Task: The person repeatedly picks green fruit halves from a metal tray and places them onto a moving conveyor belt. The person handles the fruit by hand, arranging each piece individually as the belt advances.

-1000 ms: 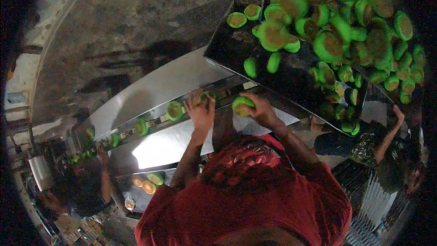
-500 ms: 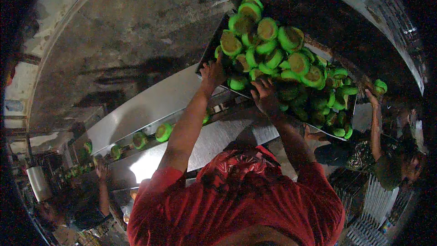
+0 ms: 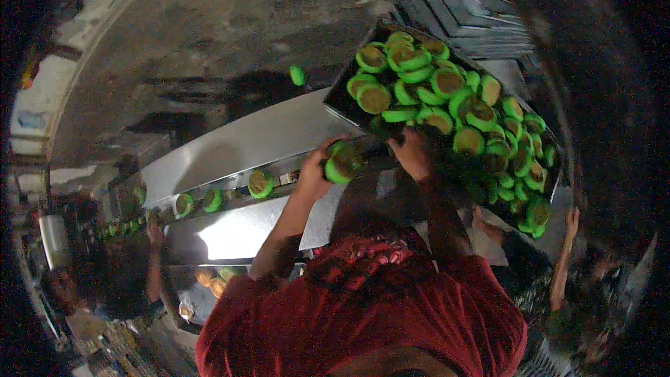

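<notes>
A green bun (image 3: 343, 163) with a brown flat face is in my left hand (image 3: 315, 173), fingers wrapped round it, above the narrow conveyor (image 3: 287, 179). My right hand (image 3: 417, 156) is at the near edge of a dark tray (image 3: 342, 113). Its fingers are blurred and partly in shadow, so I cannot tell what they grip. Heaped in the tray are many green buns (image 3: 447, 84), some showing brown faces. Several more ride in a row on the conveyor, the closest being a green bun (image 3: 260, 183) left of my left hand.
At the left, another person's hand (image 3: 154, 232) is by the conveyor. A second person's hand (image 3: 571, 222) is near the tray's right end. Beyond the metal side panel (image 3: 237, 136), a lone green piece (image 3: 297, 75) shows against the floor. Orange-brown buns (image 3: 209, 278) are at lower left.
My left hand has come away from the tray towards me, now with a bun. The tray appears lower right and its heap flatter. A green piece has appeared beyond the panel.
</notes>
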`<state>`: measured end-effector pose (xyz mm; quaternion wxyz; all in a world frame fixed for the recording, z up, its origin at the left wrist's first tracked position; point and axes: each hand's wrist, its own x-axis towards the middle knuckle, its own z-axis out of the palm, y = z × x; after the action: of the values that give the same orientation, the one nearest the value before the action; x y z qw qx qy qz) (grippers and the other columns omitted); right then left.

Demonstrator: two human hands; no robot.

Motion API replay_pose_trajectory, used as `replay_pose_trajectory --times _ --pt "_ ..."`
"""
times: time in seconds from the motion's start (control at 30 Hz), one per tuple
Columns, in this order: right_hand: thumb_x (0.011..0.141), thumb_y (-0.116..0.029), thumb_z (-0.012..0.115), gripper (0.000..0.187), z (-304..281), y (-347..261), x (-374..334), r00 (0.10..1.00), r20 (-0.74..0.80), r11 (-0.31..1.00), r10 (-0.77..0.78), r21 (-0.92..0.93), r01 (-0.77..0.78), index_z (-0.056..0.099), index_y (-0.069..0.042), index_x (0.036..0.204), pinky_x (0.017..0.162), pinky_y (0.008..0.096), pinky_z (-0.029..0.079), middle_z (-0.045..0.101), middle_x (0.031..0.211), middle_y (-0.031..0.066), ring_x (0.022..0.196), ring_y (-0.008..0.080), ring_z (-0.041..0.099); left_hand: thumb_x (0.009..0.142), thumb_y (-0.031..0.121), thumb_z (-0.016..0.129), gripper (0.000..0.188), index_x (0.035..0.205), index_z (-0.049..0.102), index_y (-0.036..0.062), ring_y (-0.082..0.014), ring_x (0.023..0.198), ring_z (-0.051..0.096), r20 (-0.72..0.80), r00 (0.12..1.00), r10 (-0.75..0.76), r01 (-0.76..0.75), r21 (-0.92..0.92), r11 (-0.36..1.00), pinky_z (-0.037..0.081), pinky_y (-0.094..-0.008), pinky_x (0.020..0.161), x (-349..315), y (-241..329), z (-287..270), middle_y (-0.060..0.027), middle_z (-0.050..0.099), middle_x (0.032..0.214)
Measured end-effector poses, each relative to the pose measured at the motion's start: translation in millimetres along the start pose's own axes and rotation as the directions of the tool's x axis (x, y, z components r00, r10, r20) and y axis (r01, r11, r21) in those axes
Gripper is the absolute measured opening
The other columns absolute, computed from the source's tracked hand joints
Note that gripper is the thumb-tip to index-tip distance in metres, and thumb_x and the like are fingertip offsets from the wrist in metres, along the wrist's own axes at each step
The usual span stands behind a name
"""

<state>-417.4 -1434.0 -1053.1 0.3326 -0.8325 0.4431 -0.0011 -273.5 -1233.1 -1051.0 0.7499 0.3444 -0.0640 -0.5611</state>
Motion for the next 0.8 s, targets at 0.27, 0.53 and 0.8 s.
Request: replay_pose_trajectory --times 0.27,0.53,0.8 --pt "0.078 -0.012 0.072 0.047 -32 10 33 0.806 -0.122 0.736 -0.579 -0.504 0.452 0.058 -0.011 0.123 0.095 0.0471 0.045 0.061 0.122 0.0095 0.119 0.0358 0.052 0.095 0.015 0.049 0.034 0.124 0.057 -0.0014 -0.0247 0.112 0.060 -0.187 0.796 0.576 -0.141 0.868 0.476 0.049 -0.0376 0.096 -87 20 -189 -0.0161 0.061 0.123" --pt "0.077 -0.021 0.075 0.046 -7 -36 15 0.795 -0.217 0.810 -0.567 0.029 0.586 0.061 -0.010 0.118 0.088 0.0460 0.048 0.067 0.106 0.0153 0.102 0.0383 0.060 0.083 0.012 0.062 0.045 0.126 0.056 -0.0002 -0.0320 0.112 0.059 -0.282 0.418 0.864 -0.239 0.883 0.404 0.047 -0.0423 0.098 -127 35 -205 -0.0186 0.059 0.125" --pt "0.077 -0.020 0.068 0.035 137 -93 -35 0.445 0.126 0.430 -0.887 -0.128 0.894 0.067 -0.018 0.112 0.089 0.0489 0.047 0.067 0.106 0.0056 0.106 0.0319 0.056 0.074 0.008 0.063 0.061 0.133 0.052 0.0021 -0.0427 0.129 0.043 0.069 0.546 0.835 0.405 0.850 -0.336 0.036 -0.0491 0.109 -148 58 -251 -0.0267 0.047 0.138"
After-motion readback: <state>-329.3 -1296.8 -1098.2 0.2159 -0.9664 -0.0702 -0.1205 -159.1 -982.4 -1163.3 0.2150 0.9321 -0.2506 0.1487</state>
